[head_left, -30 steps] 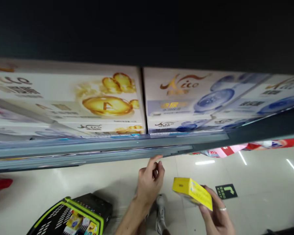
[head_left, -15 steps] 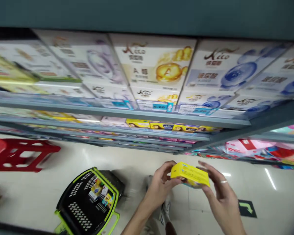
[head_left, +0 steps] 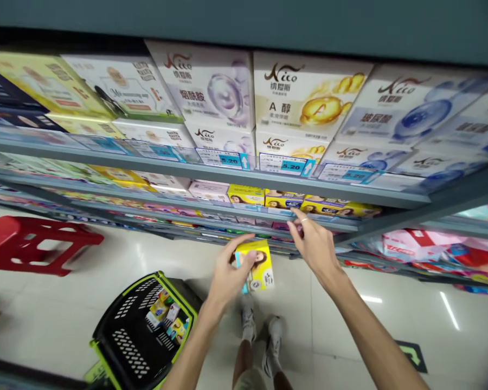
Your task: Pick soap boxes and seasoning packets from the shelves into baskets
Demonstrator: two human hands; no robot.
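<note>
My left hand [head_left: 226,277] grips a small yellow box [head_left: 259,268] with a picture of a person on its front, held upright below the shelves. My right hand [head_left: 314,242] reaches up to the second shelf, fingertips touching the shelf edge just under a row of similar yellow boxes [head_left: 285,201]. Its fingers are partly curled with nothing clearly in them. A ring shows on one finger. Above, the top shelf [head_left: 236,174] carries large white boxes [head_left: 305,103] with gold, purple and blue bubbles.
A black and green shopping basket [head_left: 142,330] with several small items stands on the tiled floor at lower left. A red plastic stool [head_left: 36,244] is at the left. My feet [head_left: 260,330] are below. Pink packages [head_left: 402,244] lie on lower shelves at right.
The yellow box passed from both hands into my left hand alone and turned upright. My right hand let go and rose to the second shelf. The view tilted down.
</note>
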